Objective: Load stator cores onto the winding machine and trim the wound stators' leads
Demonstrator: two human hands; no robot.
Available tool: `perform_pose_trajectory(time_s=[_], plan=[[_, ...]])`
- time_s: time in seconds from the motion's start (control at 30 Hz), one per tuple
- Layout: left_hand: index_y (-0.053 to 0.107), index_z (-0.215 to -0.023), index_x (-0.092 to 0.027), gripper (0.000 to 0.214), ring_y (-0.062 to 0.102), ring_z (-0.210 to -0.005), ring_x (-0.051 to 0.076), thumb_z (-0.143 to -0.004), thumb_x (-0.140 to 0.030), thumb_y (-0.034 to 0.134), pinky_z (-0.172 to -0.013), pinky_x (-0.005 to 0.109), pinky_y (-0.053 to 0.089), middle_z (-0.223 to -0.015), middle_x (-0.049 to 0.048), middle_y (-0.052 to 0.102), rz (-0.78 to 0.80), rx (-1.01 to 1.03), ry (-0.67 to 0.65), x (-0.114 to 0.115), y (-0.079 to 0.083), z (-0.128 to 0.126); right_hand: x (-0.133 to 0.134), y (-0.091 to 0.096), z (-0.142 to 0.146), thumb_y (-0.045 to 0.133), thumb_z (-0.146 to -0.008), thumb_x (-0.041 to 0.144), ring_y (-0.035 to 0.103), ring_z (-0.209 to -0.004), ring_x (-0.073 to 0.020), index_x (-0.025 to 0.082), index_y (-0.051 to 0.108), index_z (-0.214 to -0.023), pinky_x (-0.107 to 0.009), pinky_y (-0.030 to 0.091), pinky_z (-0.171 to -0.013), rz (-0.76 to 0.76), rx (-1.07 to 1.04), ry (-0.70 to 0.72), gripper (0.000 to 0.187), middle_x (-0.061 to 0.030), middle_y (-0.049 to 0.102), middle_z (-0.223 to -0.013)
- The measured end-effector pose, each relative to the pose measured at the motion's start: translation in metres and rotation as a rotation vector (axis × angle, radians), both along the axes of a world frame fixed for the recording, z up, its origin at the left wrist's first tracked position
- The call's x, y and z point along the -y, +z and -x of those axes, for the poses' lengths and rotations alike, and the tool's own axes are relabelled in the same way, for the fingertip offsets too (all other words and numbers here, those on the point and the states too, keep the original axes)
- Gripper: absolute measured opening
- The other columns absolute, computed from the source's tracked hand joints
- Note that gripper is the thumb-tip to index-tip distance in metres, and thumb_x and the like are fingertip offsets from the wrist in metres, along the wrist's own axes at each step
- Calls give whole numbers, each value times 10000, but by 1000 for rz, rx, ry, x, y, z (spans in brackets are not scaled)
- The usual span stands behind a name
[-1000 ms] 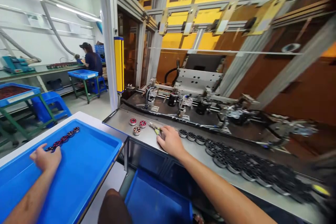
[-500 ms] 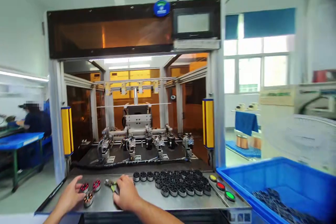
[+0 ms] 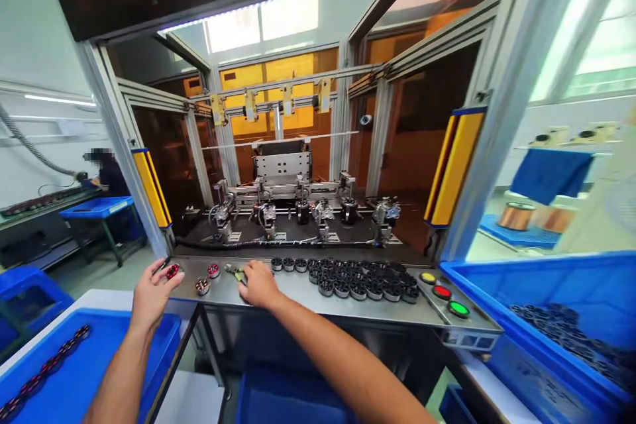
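Note:
My left hand (image 3: 153, 295) is at the left end of the metal shelf, its thumb and fingers closed round a motor stator (image 3: 172, 271) wound in red. Just right of it on the shelf lie a second red-wound stator (image 3: 213, 270) and one with copper-coloured windings (image 3: 202, 285). My right hand (image 3: 261, 283) is wrapped over the green handles of small cutting pliers (image 3: 238, 274), whose jaws point left. The palm hides part of the handles. Beyond that hand, several black stators without coloured wire (image 3: 358, 278) stand in close rows.
A winding machine (image 3: 283, 169) rises behind the metal shelf (image 3: 298, 301). Yellow, red and green buttons (image 3: 442, 291) sit at the shelf's right end. Blue bins flank it: the right bin (image 3: 497, 271) holds dark parts, the left tray (image 3: 163, 338) a row of stators. A person (image 3: 106, 172) sits far left.
My left hand has closed on the left red-wound stator and moved it left, away from the other two. My right hand stays on the pliers. The view has tilted down and come closer.

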State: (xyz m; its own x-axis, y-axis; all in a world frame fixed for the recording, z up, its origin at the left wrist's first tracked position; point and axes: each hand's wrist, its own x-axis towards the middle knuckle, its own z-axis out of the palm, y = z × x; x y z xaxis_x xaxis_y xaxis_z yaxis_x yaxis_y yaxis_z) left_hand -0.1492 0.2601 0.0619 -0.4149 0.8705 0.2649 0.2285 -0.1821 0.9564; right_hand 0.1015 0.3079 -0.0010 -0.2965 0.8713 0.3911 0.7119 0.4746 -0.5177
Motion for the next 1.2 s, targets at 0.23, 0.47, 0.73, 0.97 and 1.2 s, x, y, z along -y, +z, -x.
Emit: perform_pose_trajectory(time_s=[0.23, 0.47, 0.73, 0.97, 1.2], plan=[[548, -1245, -205, 719, 719, -1063, 227, -616, -293, 885, -927, 338, 605, -1142, 101, 742, -88, 77, -193, 132, -16, -83, 62, 29, -29, 628, -902, 309, 574, -1210, -247, 115, 638, -1218, -394, 463, -1025, 47, -337, 117, 371, -175, 630, -1290], [618, -1272, -268, 594, 728, -1058, 228, -730, -119, 808, -898, 301, 624, -1148, 63, 762, -203, -213, -287, 195, -44, -124, 189, 44, -79, 757, -783, 465, 526, -601, -97, 147, 687, -783, -233, 440, -584, 558, -685, 415, 326, 13, 626, -661], [642, -1275, -311, 684, 756, -905, 210, -671, -62, 845, -784, 275, 645, -1054, 54, 774, -100, -40, -522, 195, -49, -141, 207, 29, -89, 781, -709, 618, 444, -508, -61, 155, 584, -637, -217, 339, -510, 963, -945, 486, 509, 47, 536, -558], [662, -1216, -365, 747, 722, -802, 133, -589, -30, 894, -740, 185, 598, -942, 4, 743, -5, 243, -725, 197, -34, -140, 194, 2, -117, 789, -770, 500, 537, -504, -85, 136, 671, -624, -232, 415, -508, 1001, -1036, 752, 410, -7, 632, -588], [660, -1211, -372, 686, 699, -774, 132, -650, -29, 855, -698, 190, 593, -918, 3, 713, 44, 103, -769, 196, -35, -142, 206, -19, -93, 933, -552, 399, 630, -506, -83, 112, 738, -800, -188, 510, -488, 1344, -1004, 692, 426, -10, 730, -666]])
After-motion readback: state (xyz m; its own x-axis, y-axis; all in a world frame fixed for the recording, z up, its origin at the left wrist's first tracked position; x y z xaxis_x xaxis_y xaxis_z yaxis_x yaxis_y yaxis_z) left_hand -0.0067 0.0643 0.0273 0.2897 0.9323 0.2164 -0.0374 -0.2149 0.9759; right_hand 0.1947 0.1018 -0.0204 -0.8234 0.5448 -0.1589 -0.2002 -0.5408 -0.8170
